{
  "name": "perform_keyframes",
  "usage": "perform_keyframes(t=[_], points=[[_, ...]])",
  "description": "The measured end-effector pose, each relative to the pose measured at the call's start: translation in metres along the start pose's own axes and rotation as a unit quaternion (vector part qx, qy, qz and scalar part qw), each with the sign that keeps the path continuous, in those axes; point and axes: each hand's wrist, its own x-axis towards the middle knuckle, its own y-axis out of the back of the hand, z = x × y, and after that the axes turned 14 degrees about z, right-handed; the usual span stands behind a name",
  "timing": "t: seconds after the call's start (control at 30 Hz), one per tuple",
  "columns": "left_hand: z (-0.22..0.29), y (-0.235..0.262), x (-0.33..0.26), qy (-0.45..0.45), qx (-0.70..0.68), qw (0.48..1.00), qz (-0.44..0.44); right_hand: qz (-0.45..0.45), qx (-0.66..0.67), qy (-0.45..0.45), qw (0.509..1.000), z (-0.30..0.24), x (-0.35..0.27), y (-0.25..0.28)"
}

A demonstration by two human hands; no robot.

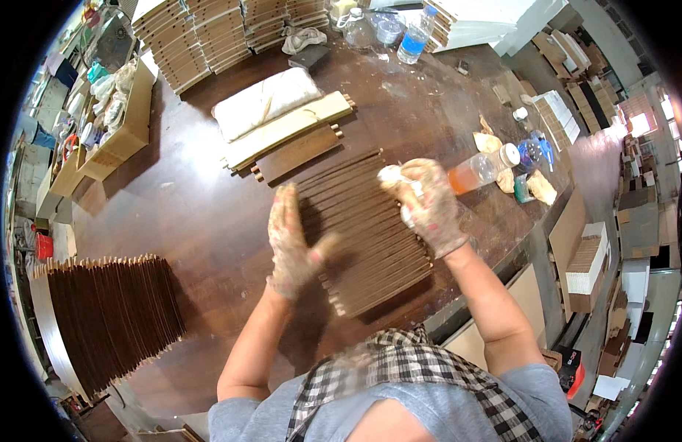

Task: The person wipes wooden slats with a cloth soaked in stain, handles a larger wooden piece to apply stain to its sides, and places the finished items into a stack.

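A broad, dark brown, glossy tabletop [208,221] fills the middle of the frame. At the lower left stands a long row of dark brown wooden boards [109,317], packed face to face with light, notched ends. Tall stacks of brown, white-edged panels [215,33] rise at the upper left, and below them, further left, sits an open tan cardboard box [134,132] filled with mixed items. In the centre lies a closely packed group of narrow dark brown wooden slats [363,243]. Just above it are a white, soft-looking oblong bundle [267,103], a pale cream board [296,131] and a shorter brown board [300,155], side by side. The gloved left hand [293,243] is at the slats' left ends, its fingers extended together and the thumb spread, blurred; contact is unclear. The gloved right hand [433,206], over their upper right ends, has its fingers curled around a small white wad [391,175], its material unclear. Right of that hand, a clear bottle of orange liquid [473,174] lies tilted in view.
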Motion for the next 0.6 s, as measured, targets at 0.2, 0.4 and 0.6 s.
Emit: perform_keyframes(t=[0.2, 0.4, 0.6], points=[[0.090, 0.015, -0.055, -0.085, 0.095, 0.951, -0.281, -0.109, -0.083, 0.080, 0.987, -0.005, -0.062, -0.013], [0.087, 0.014, -0.063, -0.092, 0.089, 0.964, -0.232, -0.002, -0.077, -0.121, 0.990, 0.048, -0.038, 0.041], [0.088, 0.021, -0.091, -0.055, 0.100, 0.976, -0.188, 0.009, 0.046, 0.035, 0.998, -0.058, -0.075, 0.041]])
